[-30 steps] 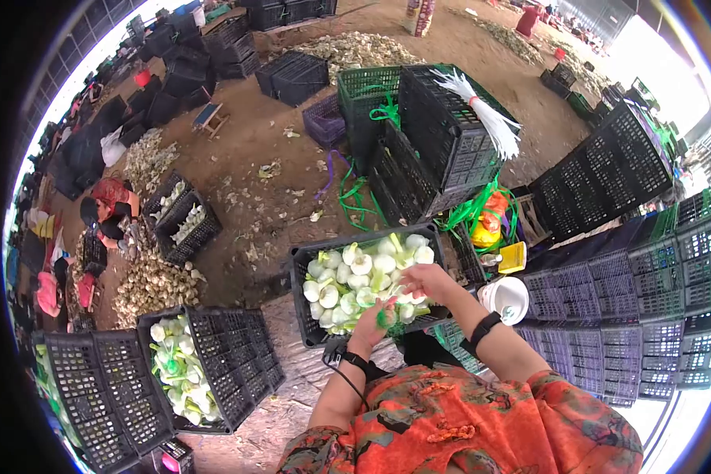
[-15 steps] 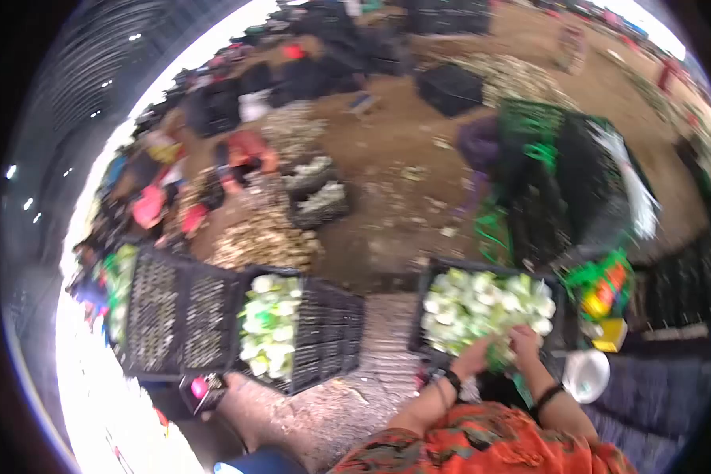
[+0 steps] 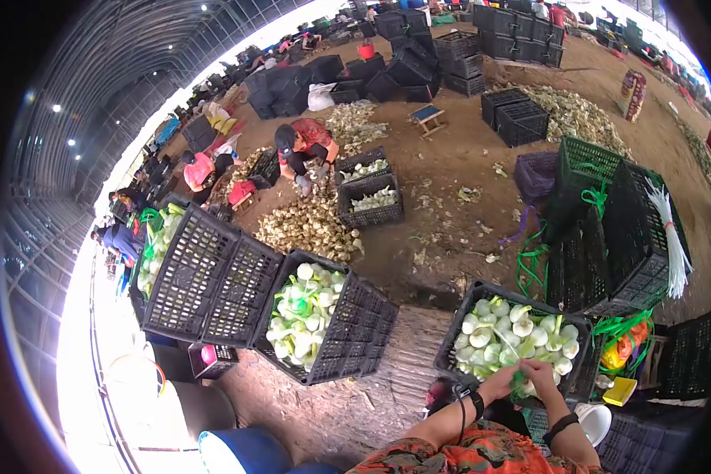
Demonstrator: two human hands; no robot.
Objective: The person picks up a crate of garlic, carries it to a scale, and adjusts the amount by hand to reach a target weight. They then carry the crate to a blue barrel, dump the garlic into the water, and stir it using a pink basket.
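Observation:
My left hand (image 3: 499, 382) and my right hand (image 3: 539, 378) meet over the near edge of a black crate (image 3: 444, 351). Fingertips of both hands are pinched together around a thin green strip (image 3: 518, 380), which may be netting or ribbon and is partly hidden by the fingers. White bulbs with pale green stalks (image 3: 482, 337), looking like fresh garlic, fill the crate just beyond my hands. A dark band circles each wrist.
Another bulb-filled crate (image 3: 347, 340) stands to the left, beside more black crates (image 3: 213, 268). Stacked crates (image 3: 608, 245), a bundle of white strips (image 3: 671, 253), a yellow box (image 3: 619, 391) and a white bucket (image 3: 595, 423) are at right. A crouching person (image 3: 304, 150) works ahead.
The view has steadied and shifted, so the crates sit lower and farther right. My hands have come closer together, fingertips now meeting at the green strip.

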